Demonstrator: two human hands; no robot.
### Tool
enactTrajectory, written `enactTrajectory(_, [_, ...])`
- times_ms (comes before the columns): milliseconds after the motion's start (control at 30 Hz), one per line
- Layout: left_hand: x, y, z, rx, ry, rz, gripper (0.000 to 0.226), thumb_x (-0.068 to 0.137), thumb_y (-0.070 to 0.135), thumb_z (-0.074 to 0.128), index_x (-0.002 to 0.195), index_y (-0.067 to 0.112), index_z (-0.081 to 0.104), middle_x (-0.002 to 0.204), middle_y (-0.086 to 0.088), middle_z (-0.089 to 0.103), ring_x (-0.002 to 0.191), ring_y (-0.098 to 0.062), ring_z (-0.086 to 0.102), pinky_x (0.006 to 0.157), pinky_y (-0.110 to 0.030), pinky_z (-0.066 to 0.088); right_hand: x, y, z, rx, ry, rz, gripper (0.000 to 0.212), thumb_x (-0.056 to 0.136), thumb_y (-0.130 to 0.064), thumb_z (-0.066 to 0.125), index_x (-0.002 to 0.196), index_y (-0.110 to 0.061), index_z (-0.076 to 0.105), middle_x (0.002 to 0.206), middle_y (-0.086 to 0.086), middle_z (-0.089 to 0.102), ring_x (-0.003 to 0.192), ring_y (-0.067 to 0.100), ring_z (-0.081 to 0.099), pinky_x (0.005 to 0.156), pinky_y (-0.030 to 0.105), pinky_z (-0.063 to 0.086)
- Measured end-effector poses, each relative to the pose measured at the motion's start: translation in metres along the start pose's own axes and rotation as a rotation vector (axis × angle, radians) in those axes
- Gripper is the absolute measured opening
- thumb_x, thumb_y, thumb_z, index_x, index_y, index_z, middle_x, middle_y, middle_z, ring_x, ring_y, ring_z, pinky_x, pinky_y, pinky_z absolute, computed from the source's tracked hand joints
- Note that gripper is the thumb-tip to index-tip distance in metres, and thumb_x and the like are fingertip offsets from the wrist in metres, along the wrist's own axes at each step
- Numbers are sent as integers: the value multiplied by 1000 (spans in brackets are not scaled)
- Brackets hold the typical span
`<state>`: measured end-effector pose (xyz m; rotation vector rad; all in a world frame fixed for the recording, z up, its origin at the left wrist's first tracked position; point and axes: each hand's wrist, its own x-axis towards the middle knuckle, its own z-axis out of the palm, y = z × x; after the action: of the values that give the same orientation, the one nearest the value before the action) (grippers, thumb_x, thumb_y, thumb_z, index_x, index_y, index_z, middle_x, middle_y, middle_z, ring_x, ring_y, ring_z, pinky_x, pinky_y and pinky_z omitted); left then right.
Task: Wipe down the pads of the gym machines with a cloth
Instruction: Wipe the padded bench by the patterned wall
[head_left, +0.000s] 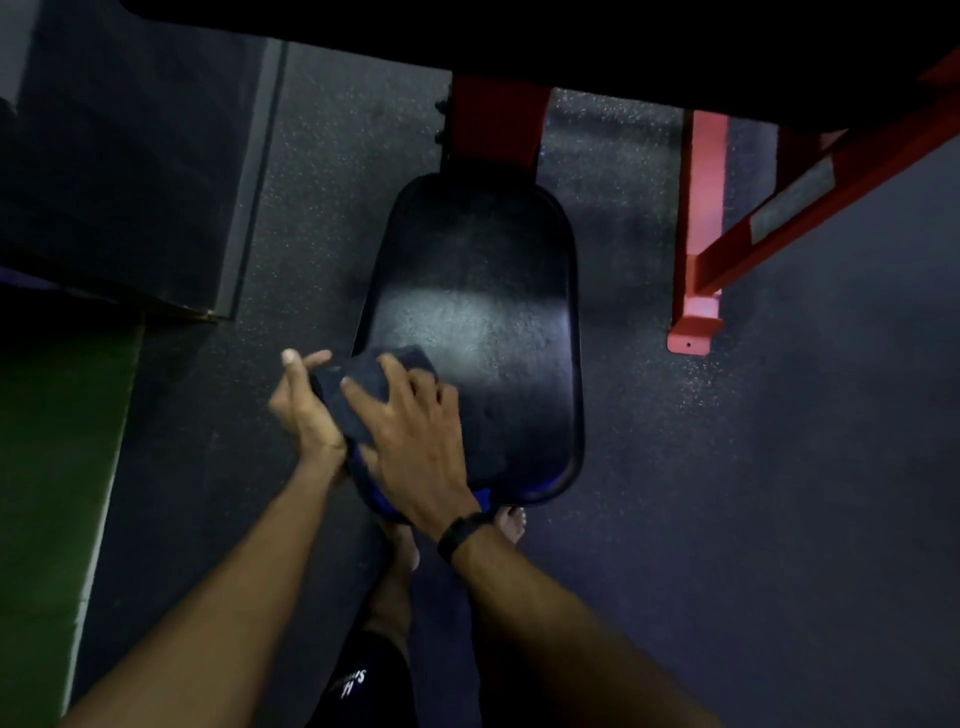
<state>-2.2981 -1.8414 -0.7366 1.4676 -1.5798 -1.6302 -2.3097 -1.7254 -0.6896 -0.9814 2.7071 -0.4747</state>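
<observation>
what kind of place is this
Most likely a gym. A black padded machine seat sits on a red steel frame over speckled rubber flooring, and both hands hold a dark cloth at the seat's near corner.

The right hand (415, 447) covers much of the dark cloth (363, 384) and the seat pad's (483, 291) near left corner. The red frame (727, 228) runs under a black shape at the far edge.

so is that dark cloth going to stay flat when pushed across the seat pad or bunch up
Likely floppy: the cloth already lies bunched and folded between the left hand and right hand. The seat pad looks smooth and shiny, so it should probably slide easily.
</observation>
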Motion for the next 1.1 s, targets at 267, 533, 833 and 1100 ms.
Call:
enactTrajectory(267, [-9, -2, -9, 81, -115, -71, 49, 107, 36, 40, 100, -1, 71, 95, -18, 72, 87, -26, 67, 80, -37, 53, -44, 107, -36, 28, 142, 349, 64, 67, -19, 72, 129, -27, 61, 136, 12, 49, 107, 33, 45, 83, 43, 41])
enactTrajectory(533, [5, 9, -40, 108, -84, -279, 51, 108, 45, 30, 89, 13, 65, 79, -5, 67, 58, -14, 60, 55, -24, 45, 54, -16, 7, -83, 85, 173, 49, 74, -23, 66, 122, -27, 60, 133, 13, 50, 102, 29, 49, 78, 42, 35])
enactTrajectory(833, [4, 36, -27, 248, -197, -194, 42, 103, 44, 45, 89, 12, 69, 84, -11, 68, 70, -34, 61, 52, -23, 49, -46, 82, -31, -66, 117, 244, 70, 65, -6, 71, 131, -28, 62, 133, 13, 52, 102, 32, 49, 81, 38, 35])
enactTrajectory(1100, [-31, 27, 15, 579, -78, -163, 49, 107, 31, 30, 110, -3, 66, 106, -25, 64, 102, -39, 60, 77, -39, 36, 75, 16, -17, -74, 253, 546, 56, 73, -28, 69, 128, -29, 59, 131, 12, 52, 103, 32, 49, 79, 42, 37])
